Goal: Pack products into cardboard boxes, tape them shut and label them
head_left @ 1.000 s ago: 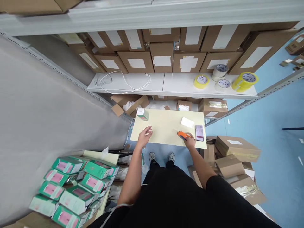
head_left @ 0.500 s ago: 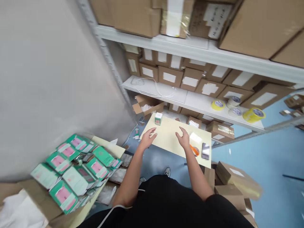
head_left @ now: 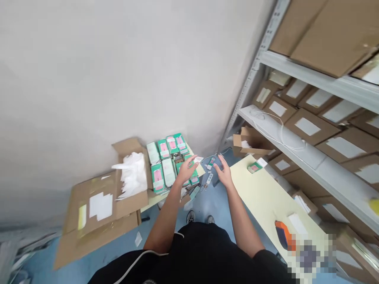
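My left hand (head_left: 187, 169) is held in the air with its fingers apart, holding nothing. Below and beyond it, several green boxes with pink panels (head_left: 158, 177) stand in rows on a pale yellow table (head_left: 152, 204). My right hand (head_left: 224, 171), likewise bare with thumb and fingers spread, hangs over the gap between two tables, close to the left edge of the right-hand cream table (head_left: 251, 189). A single green and white box (head_left: 257, 165) rests at that table's far end. An orange and black object (head_left: 283, 235) and white paper (head_left: 297, 224) lie nearer.
An open carton (head_left: 118, 185) with white packing material stands at the left. A shelving rack (head_left: 284, 128) with labelled cardboard boxes rises on the right. A power strip (head_left: 209, 179) and a small green box (head_left: 211, 161) lie on the blue floor. An open carton (head_left: 251, 142) sits beneath the shelf.
The view has swung left, bringing the wall, green boxes and open carton to the middle. Both hands stay raised and apart, now away from the cream table's middle.
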The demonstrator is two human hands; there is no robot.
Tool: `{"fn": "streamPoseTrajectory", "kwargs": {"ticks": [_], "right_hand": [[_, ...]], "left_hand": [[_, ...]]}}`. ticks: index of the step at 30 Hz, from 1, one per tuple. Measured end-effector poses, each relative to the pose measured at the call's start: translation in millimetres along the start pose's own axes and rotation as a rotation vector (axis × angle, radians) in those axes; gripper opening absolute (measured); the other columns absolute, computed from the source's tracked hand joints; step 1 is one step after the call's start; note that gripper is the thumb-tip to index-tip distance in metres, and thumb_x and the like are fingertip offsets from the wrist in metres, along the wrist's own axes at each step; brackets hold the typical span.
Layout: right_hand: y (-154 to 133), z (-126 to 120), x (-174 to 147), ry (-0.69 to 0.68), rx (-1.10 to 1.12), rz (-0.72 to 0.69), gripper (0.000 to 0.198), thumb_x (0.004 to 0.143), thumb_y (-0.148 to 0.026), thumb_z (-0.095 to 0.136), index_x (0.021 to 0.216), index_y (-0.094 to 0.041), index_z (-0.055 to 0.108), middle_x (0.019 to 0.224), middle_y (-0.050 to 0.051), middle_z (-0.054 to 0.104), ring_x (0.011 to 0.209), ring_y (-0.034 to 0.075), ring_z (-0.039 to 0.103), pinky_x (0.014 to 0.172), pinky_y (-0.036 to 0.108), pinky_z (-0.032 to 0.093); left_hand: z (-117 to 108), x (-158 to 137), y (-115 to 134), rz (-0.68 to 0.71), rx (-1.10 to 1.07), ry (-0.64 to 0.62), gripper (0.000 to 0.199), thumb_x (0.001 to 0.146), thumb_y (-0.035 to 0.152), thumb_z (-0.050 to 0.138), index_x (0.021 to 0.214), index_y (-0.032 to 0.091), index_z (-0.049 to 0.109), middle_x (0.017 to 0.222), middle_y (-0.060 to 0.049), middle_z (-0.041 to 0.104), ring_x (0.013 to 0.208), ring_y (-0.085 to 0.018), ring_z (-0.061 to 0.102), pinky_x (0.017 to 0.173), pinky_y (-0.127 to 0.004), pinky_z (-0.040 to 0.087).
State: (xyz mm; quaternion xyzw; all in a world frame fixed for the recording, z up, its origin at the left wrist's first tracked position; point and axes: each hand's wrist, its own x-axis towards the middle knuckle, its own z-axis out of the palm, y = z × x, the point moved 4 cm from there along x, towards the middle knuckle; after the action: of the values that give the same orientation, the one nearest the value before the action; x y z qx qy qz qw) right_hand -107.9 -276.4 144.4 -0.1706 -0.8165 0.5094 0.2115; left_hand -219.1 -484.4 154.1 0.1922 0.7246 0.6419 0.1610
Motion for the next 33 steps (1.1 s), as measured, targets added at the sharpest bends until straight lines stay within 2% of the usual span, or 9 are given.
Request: {"fn": "streamPoseTrajectory", "kwargs": {"ticks": [5, 9, 13, 16, 20, 24, 28, 33], "right_hand": [[-42, 71, 19, -0.214, 0.046, -0.153, 0.064, 0.097, -0.053, 0.058, 0.154, -0.025, 0.053, 0.163, 0.011, 0.048, 0.153, 0.027, 0.042, 0.121, 0.048, 0.042], [-52, 122, 21, -0.369, 0.148, -0.172, 0.065, 0.096, -0.053, 0.059, 0.155, -0.026, 0.052, 0.163, 0.01, 0.048, 0.151, 0.028, 0.043, 0.122, 0.051, 0.041], [-56, 173, 1, -0.491, 0.239, -0.147, 0.066, 0.095, -0.052, 0.06, 0.156, -0.028, 0.051, 0.164, 0.008, 0.046, 0.152, 0.029, 0.042, 0.123, 0.052, 0.038], [-66, 203, -23, -0.585, 0.29, -0.137, 0.068, 0.095, -0.052, 0.06, 0.157, -0.028, 0.049, 0.166, 0.009, 0.044, 0.153, 0.031, 0.04, 0.121, 0.053, 0.04], [-91, 235, -46, -0.678, 0.289, -0.149, 0.069, 0.095, -0.054, 0.058, 0.158, -0.028, 0.048, 0.166, 0.009, 0.043, 0.152, 0.031, 0.042, 0.12, 0.054, 0.042], [-124, 271, -64, -0.709, 0.283, -0.229, 0.069, 0.095, -0.052, 0.059, 0.158, -0.028, 0.047, 0.167, 0.008, 0.042, 0.153, 0.029, 0.04, 0.121, 0.052, 0.04], [-149, 312, -92, -0.718, 0.277, -0.28, 0.069, 0.094, -0.048, 0.06, 0.159, -0.028, 0.046, 0.166, 0.008, 0.043, 0.152, 0.03, 0.042, 0.12, 0.052, 0.042], [-160, 369, -141, -0.681, 0.174, -0.249, 0.07, 0.093, -0.047, 0.061, 0.158, -0.028, 0.046, 0.166, 0.011, 0.041, 0.15, 0.034, 0.043, 0.111, 0.054, 0.05]], "left_hand": [[-71, -33, -1, -0.01, 0.018, 0.271, 0.055, 0.093, 0.045, 0.067, 0.144, 0.024, 0.063, 0.153, -0.01, 0.059, 0.146, -0.029, 0.05, 0.121, -0.046, 0.042], [-112, -75, -7, -0.075, 0.054, 0.44, 0.057, 0.093, 0.044, 0.068, 0.146, 0.024, 0.061, 0.156, -0.009, 0.056, 0.148, -0.029, 0.048, 0.122, -0.045, 0.041], [-145, -125, -17, -0.121, 0.096, 0.558, 0.059, 0.093, 0.043, 0.068, 0.147, 0.022, 0.059, 0.155, -0.011, 0.057, 0.146, -0.03, 0.05, 0.12, -0.046, 0.044], [-166, -159, -21, -0.153, 0.111, 0.653, 0.06, 0.094, 0.043, 0.067, 0.149, 0.023, 0.057, 0.158, -0.011, 0.054, 0.146, -0.031, 0.05, 0.118, -0.047, 0.046], [-193, -195, -20, -0.182, 0.121, 0.722, 0.06, 0.093, 0.042, 0.068, 0.149, 0.023, 0.058, 0.158, -0.012, 0.054, 0.146, -0.031, 0.05, 0.118, -0.047, 0.046], [-233, -232, -21, -0.177, 0.147, 0.785, 0.059, 0.094, 0.045, 0.068, 0.148, 0.022, 0.058, 0.156, -0.012, 0.056, 0.143, -0.032, 0.053, 0.118, -0.046, 0.045], [-281, -270, -46, -0.207, 0.109, 0.819, 0.06, 0.095, 0.049, 0.066, 0.149, 0.023, 0.057, 0.158, -0.013, 0.054, 0.141, -0.031, 0.055, 0.117, -0.046, 0.046], [-353, -303, -105, -0.203, 0.011, 0.799, 0.058, 0.094, 0.047, 0.067, 0.146, 0.022, 0.06, 0.155, -0.015, 0.056, 0.139, -0.03, 0.057, 0.116, -0.045, 0.046]]}}
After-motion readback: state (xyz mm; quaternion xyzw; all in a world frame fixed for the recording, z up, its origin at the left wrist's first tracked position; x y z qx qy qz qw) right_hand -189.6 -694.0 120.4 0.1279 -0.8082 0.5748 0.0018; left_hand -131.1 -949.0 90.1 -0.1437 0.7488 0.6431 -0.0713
